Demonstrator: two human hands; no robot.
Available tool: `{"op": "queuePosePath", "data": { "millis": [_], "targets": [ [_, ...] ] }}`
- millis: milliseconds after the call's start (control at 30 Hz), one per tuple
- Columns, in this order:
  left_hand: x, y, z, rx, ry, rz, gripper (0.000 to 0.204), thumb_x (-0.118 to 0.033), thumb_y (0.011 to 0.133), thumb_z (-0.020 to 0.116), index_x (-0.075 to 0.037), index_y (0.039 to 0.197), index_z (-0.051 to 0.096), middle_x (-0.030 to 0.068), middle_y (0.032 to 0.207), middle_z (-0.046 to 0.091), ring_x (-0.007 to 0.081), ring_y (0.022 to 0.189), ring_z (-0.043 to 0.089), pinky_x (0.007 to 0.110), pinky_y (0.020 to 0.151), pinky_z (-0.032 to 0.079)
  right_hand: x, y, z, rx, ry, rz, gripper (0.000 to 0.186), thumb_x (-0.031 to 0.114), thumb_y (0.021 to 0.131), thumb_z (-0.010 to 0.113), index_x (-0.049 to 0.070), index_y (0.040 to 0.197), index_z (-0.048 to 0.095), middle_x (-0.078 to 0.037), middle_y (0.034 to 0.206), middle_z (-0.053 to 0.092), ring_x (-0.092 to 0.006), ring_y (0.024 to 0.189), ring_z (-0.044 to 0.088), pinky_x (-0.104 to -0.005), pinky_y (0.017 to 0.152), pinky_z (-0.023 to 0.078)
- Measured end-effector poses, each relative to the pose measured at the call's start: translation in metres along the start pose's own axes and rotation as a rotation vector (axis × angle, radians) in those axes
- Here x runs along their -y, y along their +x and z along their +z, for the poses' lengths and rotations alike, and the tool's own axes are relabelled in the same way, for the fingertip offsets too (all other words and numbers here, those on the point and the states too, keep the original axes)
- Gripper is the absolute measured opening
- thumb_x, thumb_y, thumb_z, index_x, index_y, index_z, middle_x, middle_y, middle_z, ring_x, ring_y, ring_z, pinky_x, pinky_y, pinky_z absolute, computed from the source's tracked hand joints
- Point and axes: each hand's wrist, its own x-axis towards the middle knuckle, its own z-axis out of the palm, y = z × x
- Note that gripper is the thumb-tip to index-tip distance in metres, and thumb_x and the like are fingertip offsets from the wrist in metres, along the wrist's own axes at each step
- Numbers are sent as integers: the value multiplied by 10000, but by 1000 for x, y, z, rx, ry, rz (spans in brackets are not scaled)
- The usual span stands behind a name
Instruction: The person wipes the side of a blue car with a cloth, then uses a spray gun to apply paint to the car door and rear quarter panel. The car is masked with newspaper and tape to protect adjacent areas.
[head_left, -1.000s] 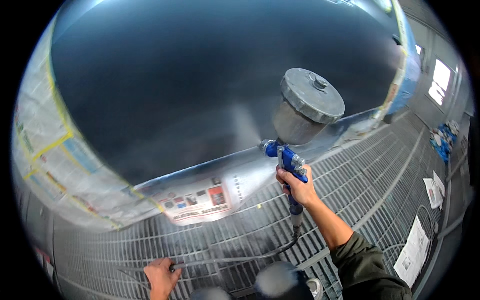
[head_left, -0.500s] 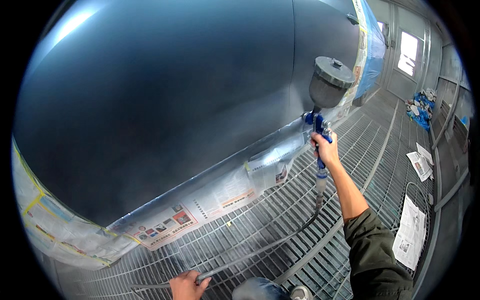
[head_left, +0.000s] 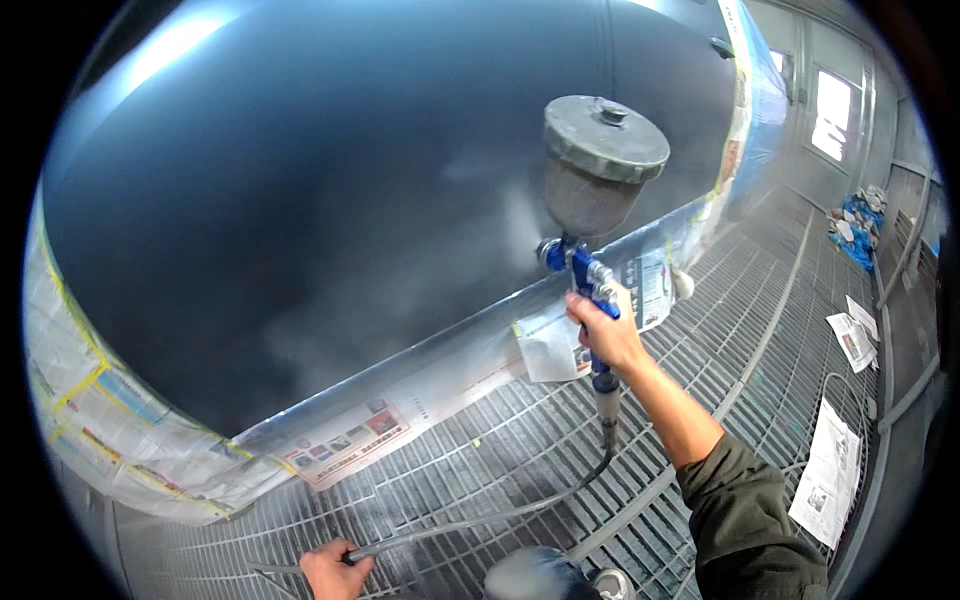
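My right hand [head_left: 612,328] is wrapped round the handle of a blue spray gun [head_left: 590,280], which has a big grey lidded paint cup [head_left: 604,165] on top. The gun's nozzle points left at the lower part of a dark blue car side [head_left: 330,220], and pale mist hangs before the panel. From the gun's base a grey air hose [head_left: 480,518] sags down to the lower left, where my left hand [head_left: 336,570] is closed around it. Newspaper masking [head_left: 370,430] hangs along the panel's bottom edge, fixed with yellow tape.
Metal grating [head_left: 500,450] covers the floor. Newspaper sheets [head_left: 828,475] lie along the right wall, with a crumpled heap of blue plastic and paper [head_left: 855,230] farther back. Blue plastic sheeting [head_left: 762,120] covers the car's far end. My knee [head_left: 535,575] shows at the bottom.
My right hand has swept the spray gun left along the panel, and the cup looks larger now. My left hand has shifted slightly left with the hose.
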Motion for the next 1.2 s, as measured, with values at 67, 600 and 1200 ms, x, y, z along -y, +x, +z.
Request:
{"op": "queuePosePath", "data": {
  "millis": [67, 600, 1200],
  "targets": [
    [19, -11, -17, -47, 31, -83, 255, -164, 546, 784, 7, 651, 626, 137, 528, 566, 280, 485, 576, 353, 499, 447, 2, -17, 42, 78, 35, -14, 141, 181, 853, 654, 70, 857, 567, 28, 664, 503, -49, 502, 426, -214, 422, 342],
    [148, -102, -147, -377, 21, -331, 220, -104, 543, 788, -24, 653, 615, 92, 504, 508, 214, 445, 508, 309, 457, 384, 63, -135, 323, 697, 69, 72, 611, 122, 858, 606, -3, 1418, 395, -57, 1012, 604, -102, 884, 534, -244, 822, 430],
    [109, -66, -112, -189, 93, -216, 254, -165, 535, 824, -49, 658, 634, 111, 572, 606, 288, 536, 598, 345, 508, 439, 90, -71, 229, 552, 127, 73, 134, 173, 836, 644, 63, 858, 570, 21, 654, 505, -46, 502, 444, -215, 427, 363]
  ]
}}
